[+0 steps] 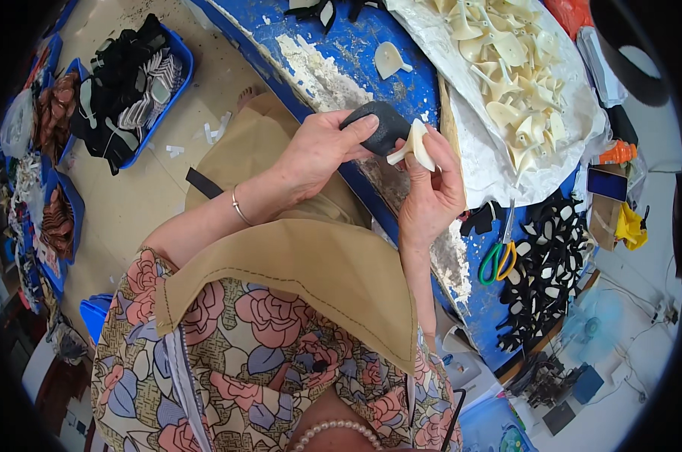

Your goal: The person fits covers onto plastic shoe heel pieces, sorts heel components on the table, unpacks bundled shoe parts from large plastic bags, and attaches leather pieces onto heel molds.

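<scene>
My left hand (316, 151) is closed on a dark grey, rounded cap-like piece (386, 124), thumb on its upper side. Close beside it, my right hand (433, 197) pinches a cream plastic piece (418, 148) with a curved, fan-shaped head and a short stem. The two pieces nearly meet over the near edge of the blue table (405, 94); whether they touch is hard to tell. A similar cream piece (390, 59) lies alone on the table beyond my hands.
Many cream pieces (518, 71) are heaped on a white sheet (480, 177) at the right. Scissors (497, 260) with green and orange handles lie nearer, beside a pile of small black-and-white pieces (544, 275). At the left, a blue basket (176, 83) on the floor holds black and grey pieces.
</scene>
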Available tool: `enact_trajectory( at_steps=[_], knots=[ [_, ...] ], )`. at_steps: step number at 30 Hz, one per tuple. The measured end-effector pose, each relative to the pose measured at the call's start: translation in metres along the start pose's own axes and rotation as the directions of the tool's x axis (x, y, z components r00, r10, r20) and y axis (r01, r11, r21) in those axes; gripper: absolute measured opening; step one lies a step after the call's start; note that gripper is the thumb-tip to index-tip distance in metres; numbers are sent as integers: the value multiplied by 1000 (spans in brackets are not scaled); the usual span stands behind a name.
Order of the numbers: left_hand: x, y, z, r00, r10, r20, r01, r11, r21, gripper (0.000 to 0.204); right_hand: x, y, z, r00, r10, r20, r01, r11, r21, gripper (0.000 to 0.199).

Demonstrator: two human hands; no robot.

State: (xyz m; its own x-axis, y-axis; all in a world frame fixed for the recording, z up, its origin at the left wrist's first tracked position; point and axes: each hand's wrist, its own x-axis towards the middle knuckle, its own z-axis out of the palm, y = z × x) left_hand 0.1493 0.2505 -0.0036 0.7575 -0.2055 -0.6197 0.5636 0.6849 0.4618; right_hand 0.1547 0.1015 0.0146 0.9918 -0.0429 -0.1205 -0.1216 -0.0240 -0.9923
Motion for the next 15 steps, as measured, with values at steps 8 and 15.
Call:
enact_trajectory(
  at_steps=[8, 15],
  knots=[
    [-5, 1, 1, 999, -37, -19, 38, 995, 88, 33, -2, 14, -1, 991, -113, 73, 122, 983, -135, 25],
    [-3, -2, -6, 994, -104, -16, 104, 994, -23, 35, -1, 22, 1, 995, -78, 55, 83, 993, -88, 24]
  ],
)
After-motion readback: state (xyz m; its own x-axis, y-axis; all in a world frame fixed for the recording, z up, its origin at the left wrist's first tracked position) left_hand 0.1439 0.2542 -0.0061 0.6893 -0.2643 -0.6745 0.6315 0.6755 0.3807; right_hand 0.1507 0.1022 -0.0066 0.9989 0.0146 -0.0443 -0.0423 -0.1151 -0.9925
